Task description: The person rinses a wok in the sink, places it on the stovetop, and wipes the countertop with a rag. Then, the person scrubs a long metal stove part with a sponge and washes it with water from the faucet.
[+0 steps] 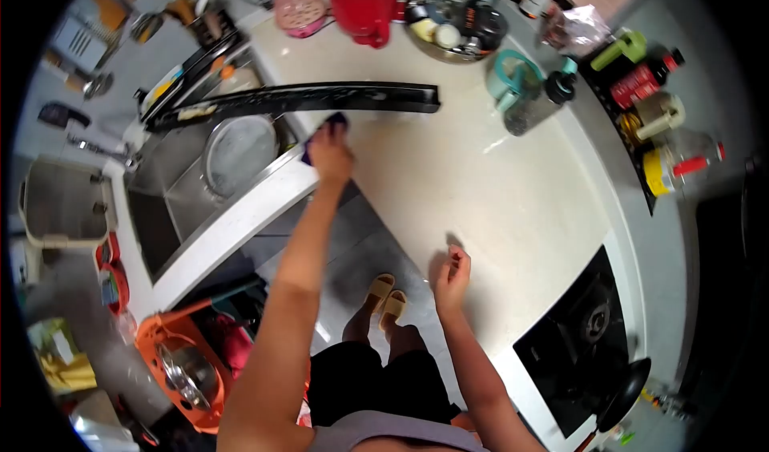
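My left hand (331, 155) is closed on a dark purple cloth (337, 121), pressed to the counter beside the sink's edge. Just beyond it, a long black trough-like strip (352, 97) lies across the sink and onto the countertop. Pale marks show along its surface, and its left end reaches over the sink (160, 171). A round, whitish bowl or basin (240, 154) sits in the sink below the strip. My right hand (452, 280) hovers by the front edge of the cream countertop (481, 179), its fingers loosely curled in, with nothing visible in them.
At the back are a red appliance (363, 7), a pink round container (300, 13) and a metal tray of small items (452, 39). A teal cup (513, 75) and a pump bottle (541, 103) stand right of them. A black stove (581, 332) sits at right, an orange basket (160, 332) lower left.
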